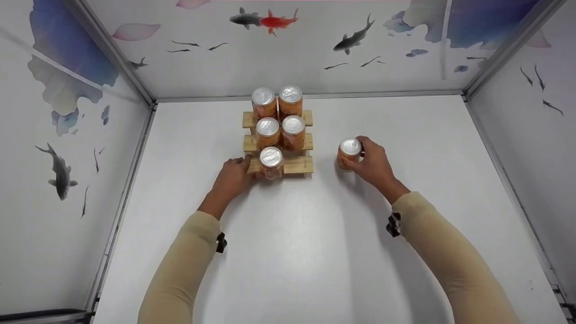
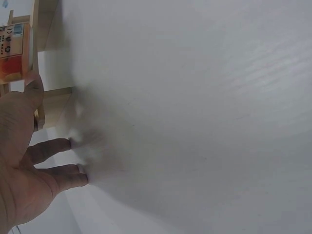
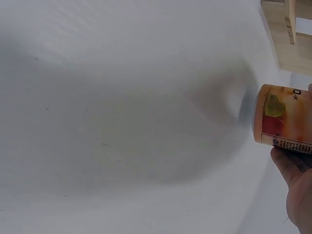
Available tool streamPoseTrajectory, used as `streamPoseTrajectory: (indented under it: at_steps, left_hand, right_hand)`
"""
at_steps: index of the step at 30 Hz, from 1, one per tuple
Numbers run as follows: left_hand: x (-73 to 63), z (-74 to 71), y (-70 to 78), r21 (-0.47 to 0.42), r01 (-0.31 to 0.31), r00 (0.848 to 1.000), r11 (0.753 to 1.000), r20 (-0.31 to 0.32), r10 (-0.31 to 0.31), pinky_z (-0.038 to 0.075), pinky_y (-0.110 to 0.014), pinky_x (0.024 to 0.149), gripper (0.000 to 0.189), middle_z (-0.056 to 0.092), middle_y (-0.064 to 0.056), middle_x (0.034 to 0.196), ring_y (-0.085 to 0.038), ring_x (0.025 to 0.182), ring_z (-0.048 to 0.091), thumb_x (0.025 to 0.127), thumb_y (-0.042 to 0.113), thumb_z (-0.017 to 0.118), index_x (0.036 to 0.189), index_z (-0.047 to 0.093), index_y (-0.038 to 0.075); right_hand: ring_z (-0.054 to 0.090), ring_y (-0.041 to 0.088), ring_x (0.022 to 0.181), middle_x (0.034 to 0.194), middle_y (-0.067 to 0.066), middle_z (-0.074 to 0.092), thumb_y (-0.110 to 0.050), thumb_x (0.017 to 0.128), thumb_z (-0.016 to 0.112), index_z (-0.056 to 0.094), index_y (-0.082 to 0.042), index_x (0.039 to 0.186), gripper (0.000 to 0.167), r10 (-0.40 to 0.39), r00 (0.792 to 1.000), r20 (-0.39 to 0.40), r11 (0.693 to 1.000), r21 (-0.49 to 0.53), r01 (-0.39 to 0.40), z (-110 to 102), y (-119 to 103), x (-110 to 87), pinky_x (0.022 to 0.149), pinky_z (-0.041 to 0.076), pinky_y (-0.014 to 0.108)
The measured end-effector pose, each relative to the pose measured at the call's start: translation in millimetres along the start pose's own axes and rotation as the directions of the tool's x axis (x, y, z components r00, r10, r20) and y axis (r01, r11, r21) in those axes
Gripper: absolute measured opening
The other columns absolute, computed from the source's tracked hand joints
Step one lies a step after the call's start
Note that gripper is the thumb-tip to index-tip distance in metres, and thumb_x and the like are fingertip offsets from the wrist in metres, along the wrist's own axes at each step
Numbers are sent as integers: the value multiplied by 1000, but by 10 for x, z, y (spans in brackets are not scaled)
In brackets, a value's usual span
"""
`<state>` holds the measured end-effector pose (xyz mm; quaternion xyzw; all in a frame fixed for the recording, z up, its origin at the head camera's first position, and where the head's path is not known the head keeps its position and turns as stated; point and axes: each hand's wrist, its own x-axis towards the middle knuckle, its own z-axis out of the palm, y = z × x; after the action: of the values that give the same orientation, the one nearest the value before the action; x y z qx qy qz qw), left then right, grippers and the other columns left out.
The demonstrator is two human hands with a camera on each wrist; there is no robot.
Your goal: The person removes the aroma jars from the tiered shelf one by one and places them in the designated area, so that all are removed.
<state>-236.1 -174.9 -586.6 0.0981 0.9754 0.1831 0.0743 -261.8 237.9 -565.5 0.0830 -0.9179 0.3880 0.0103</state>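
Observation:
A stepped wooden rack (image 1: pixel 298 165) stands toward the back of the white table. My left hand (image 1: pixel 234 175) grips the left end of its lowest step, the thumb over the board and other fingertips down by the table in the left wrist view. One can (image 1: pixel 271 158) with an orange label and silver lid stands upright beside that thumb. Two cans (image 1: pixel 293 126) fill the middle step and two more cans (image 1: pixel 290 95) the top one. Right of the rack, my right hand (image 1: pixel 374 163) holds another can (image 3: pixel 280 117) upright between thumb and fingers, close over the table.
White panels (image 1: pixel 288 58) printed with fish and leaves close off the back and both sides of the table (image 1: pixel 288 252). Metal strips (image 1: pixel 405 94) run along the panel bases. Each sleeve has a small black device (image 1: pixel 394 225) at the wrist.

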Motion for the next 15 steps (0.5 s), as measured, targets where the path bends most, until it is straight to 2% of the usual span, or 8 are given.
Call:
streamPoseTrajectory:
  at_steps: [5,12,15]
  left_hand:
    - [19,0,8,14,-13,1000,1000,-14,13,37,-58,133,70,65,-33,150,-49,146,60,111,43,66,162,50,-2]
    - [-6,-17,19,-27,42,999,999,34,-42,37,-61,133,77,57,-33,159,-54,152,52,111,49,66,167,46,0]
    - [1,-11,16,-23,37,999,999,29,-36,35,-60,134,78,58,-33,159,-53,152,52,111,51,65,166,46,0]
  right_hand:
    - [67,42,136,145,27,66,-20,96,89,53,6,151,70,12,1000,-2,1000,14,-12,-17,54,31,111,60,57]
    - [66,45,137,146,30,65,-22,98,88,51,8,153,72,9,1000,7,1000,21,-9,-16,94,47,112,60,58]
    - [66,45,138,147,30,64,-24,99,87,51,8,153,73,18,1000,11,1000,25,-18,-15,109,54,112,59,57]
